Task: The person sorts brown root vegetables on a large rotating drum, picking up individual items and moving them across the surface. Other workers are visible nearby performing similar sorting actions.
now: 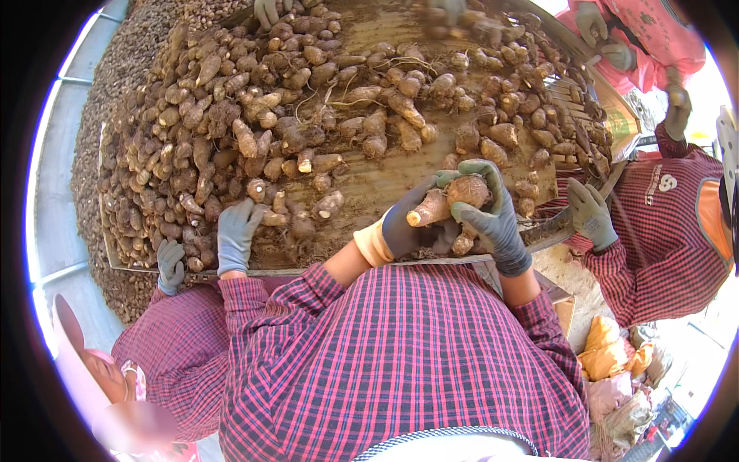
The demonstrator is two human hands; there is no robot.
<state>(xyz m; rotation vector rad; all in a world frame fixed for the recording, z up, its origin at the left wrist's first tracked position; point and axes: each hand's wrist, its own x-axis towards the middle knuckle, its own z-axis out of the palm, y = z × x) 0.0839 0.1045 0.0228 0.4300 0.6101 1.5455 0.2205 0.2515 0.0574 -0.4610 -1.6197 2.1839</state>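
Observation:
Both my hands hold a clump of brown, hairy taro corms (466, 192) above the near edge of the sorting table. My left hand (404, 222), in a dark glove with an orange cuff, is around its left side, beside a long corm (428, 209) with a pale cut end. My right hand (497, 216), in a grey-green glove, grips the round corm from the right, thumb in front. A smaller corm (462, 243) hangs below, between the hands; whether it is joined to the rest is hidden.
Loose taro corms (190, 121) are heaped across the wooden table (369, 179), thickest at left. Co-workers' gloved hands reach in at left (236, 231), far side (271, 11) and right (592, 213). A slatted grate (568, 104) lies at right. Sacks (612, 358) lie on the floor, lower right.

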